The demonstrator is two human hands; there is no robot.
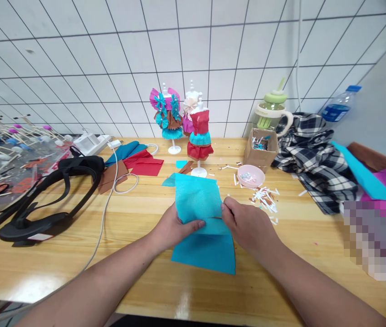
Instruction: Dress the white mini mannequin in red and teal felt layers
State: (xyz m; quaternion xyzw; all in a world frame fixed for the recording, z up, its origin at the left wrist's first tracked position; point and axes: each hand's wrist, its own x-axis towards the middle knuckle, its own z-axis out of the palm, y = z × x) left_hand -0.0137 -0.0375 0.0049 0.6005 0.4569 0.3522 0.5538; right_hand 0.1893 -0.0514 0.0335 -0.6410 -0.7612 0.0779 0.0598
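Note:
A turquoise sheet of thin, fabric-like material [197,195] is held up off the table between my hands. My left hand [181,229] grips it from the left, thumb lying across the front and the fingers hidden behind. My right hand [247,222] is closed in a pinch on its right edge, where a short slit runs inward towards my left thumb. Below hangs or lies a darker turquoise section [206,254]; whether it is joined to the held part, I cannot tell. Just beyond stands a small dress form in red and turquoise [200,131].
More dressed forms [168,113] stand behind. Red cloth [147,163], a black headset strap [66,195] and a white cable [106,204] lie left. To the right are a pink bowl [251,176] with white scraps, a cardboard box [259,152], a cup [271,111] and checked cloth [306,154].

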